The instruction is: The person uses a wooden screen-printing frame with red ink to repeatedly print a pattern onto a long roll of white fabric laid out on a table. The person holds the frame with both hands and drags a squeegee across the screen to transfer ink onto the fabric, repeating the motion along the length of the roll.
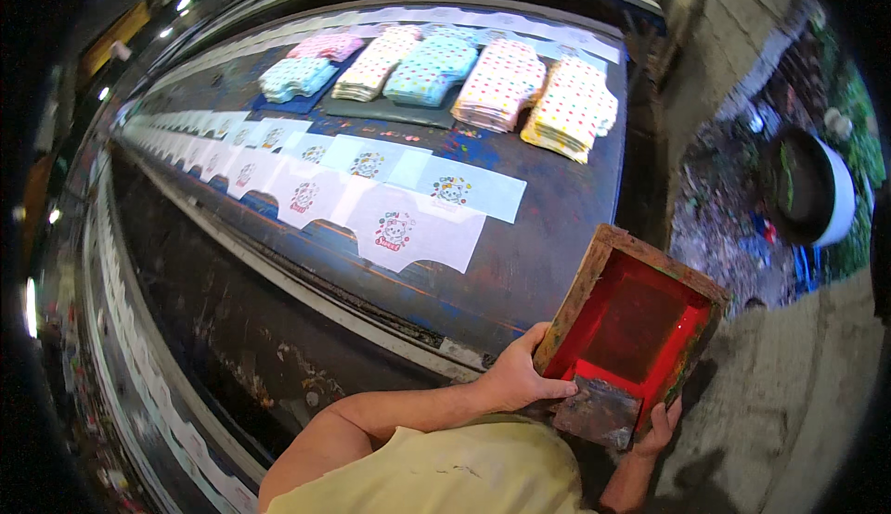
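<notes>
A: Where is the screen (634,322) right now?

B: Off the end of the worktop (548,263), held in the air over the ground, tilted, its inside wet with red ink. A squeegee (601,411) lies in its near corner.

A: And the hands?

B: The left hand (516,380) is closed around the frame's near left edge, thumb on top, fingers underneath. The right hand (657,427) is curled under the near right corner, just beside the squeegee; I cannot tell whether it also pins the blade.

A: What could go wrong, in your view?

B: The frame leans, so ink could pool toward the low side and drip over the rim onto the ground or onto the yellow shirt (445,472) below it. The squeegee looks loose and might slide out if the tilt grows.

A: Anything nearby at risk?

B: The printed white pieces (408,229) lie in a row along the worktop, the nearest one close to the screen. Swinging the frame back over them carelessly could spot one with red. The folded dotted stacks (501,83) sit further off, near the far edge.
</notes>
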Demonstrator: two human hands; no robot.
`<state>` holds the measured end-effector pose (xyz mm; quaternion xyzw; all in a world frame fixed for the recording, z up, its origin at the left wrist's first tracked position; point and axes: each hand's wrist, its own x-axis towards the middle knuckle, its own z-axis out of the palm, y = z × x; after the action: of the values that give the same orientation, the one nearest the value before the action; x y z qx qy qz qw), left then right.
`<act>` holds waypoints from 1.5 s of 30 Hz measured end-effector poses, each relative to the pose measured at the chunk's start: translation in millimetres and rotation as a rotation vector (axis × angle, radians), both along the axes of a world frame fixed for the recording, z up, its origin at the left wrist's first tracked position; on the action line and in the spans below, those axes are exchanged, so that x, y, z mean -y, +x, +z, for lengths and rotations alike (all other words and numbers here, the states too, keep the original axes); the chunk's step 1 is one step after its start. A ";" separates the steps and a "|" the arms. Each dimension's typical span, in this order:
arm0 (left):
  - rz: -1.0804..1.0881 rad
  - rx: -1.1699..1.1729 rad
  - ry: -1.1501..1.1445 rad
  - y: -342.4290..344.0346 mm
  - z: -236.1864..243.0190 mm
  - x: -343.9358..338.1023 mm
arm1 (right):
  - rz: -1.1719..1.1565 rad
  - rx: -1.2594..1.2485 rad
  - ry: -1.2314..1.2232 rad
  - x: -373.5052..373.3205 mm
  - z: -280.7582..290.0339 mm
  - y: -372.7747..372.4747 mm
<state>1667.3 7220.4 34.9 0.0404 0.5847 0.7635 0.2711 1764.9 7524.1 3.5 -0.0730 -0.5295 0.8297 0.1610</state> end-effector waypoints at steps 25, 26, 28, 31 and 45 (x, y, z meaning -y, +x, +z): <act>1.129 0.190 -0.009 83.2 29.5 -112.8 | 1.114 0.083 0.070 -24.8 33.3 -217.1; 1.175 0.198 0.014 77.2 26.2 -119.3 | 1.167 0.082 0.008 -24.7 31.0 -226.3; 1.230 0.216 0.050 52.6 22.8 -126.9 | 1.193 0.054 0.065 -25.5 35.7 -258.4; 1.229 0.248 0.084 6.7 12.2 -144.1 | 1.194 0.069 0.149 -40.5 40.7 -309.8; 1.058 0.119 -0.009 -215.8 5.6 -220.6 | 0.994 0.189 0.194 -157.6 20.3 -492.0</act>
<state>1451.6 7441.0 40.5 -0.3044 0.5121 0.7945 -0.1180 1272.9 7681.8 23.8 0.1280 -0.5868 0.7430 -0.2953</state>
